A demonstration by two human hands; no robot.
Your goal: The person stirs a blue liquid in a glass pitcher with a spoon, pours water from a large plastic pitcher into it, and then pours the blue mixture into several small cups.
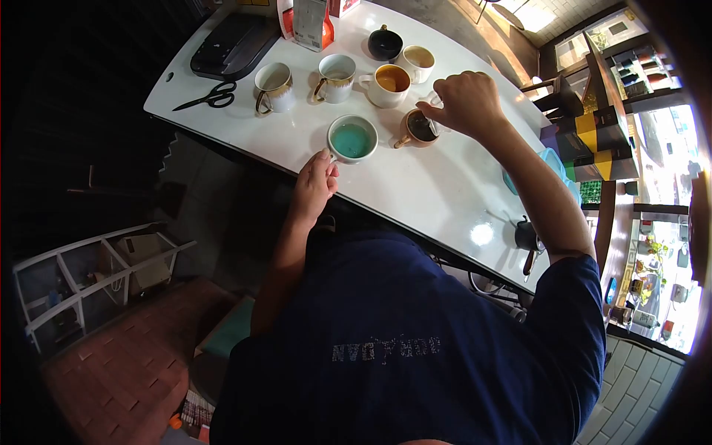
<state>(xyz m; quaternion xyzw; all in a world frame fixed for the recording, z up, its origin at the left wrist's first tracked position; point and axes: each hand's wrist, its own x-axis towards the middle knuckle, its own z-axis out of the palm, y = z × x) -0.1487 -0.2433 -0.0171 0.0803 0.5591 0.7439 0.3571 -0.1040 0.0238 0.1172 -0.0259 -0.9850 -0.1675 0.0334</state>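
Observation:
My left hand [317, 184] is closed on the handle of a white cup [352, 139] with a turquoise inside, near the table's front edge. My right hand [466, 104] is closed at the rim of a small brown cup [420, 129] with dark contents. A small, shiny, clear or metallic item [433, 127] shows below its fingers, too unclear to name. Behind stand a white mug with an orange inside [390, 86], a cream cup [417, 64], a black cup [385, 44] and two mugs with brown drips [337, 78].
Black scissors [211, 97] and a black flat device [236, 46] lie at the left of the white table [445, 193]. Bags [308, 26] stand at the back. A blue container [552, 167] and a small dark pot [527, 236] are at the right.

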